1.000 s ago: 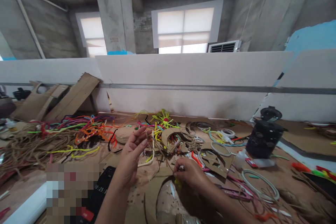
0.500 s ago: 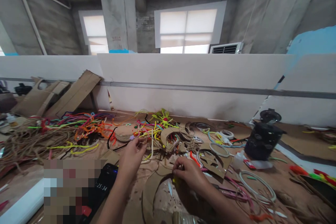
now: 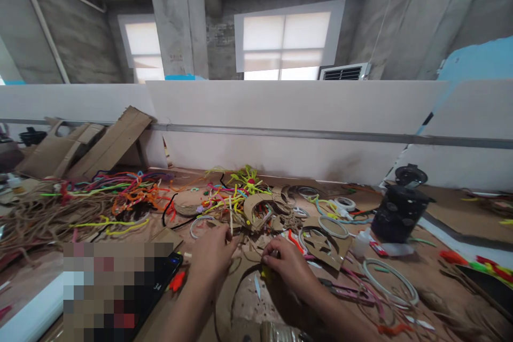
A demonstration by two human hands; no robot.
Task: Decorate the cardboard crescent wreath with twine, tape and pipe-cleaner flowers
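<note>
A curved cardboard ring lies low in the middle, in front of me. My right hand is closed, its thumb and fingertips pinched at the ring's upper right end, with a bit of yellow showing just below. Over the ring's upper left side is my left hand, fingers drawn together; what they pinch is hidden. A thin strand of brown twine loops beside the left fingertips. Beyond the hands lies another curved cardboard piece among coloured pipe cleaners.
Tangled twine and orange pipe cleaners cover the left. A phone lies by my left forearm. On the right are a black lidded container, a white ring, a pink cutter and a glue bottle.
My left hand has come back toward me and to the right, closer to my right hand. The right hand has barely moved. A white ring behind the left hand now shows.
</note>
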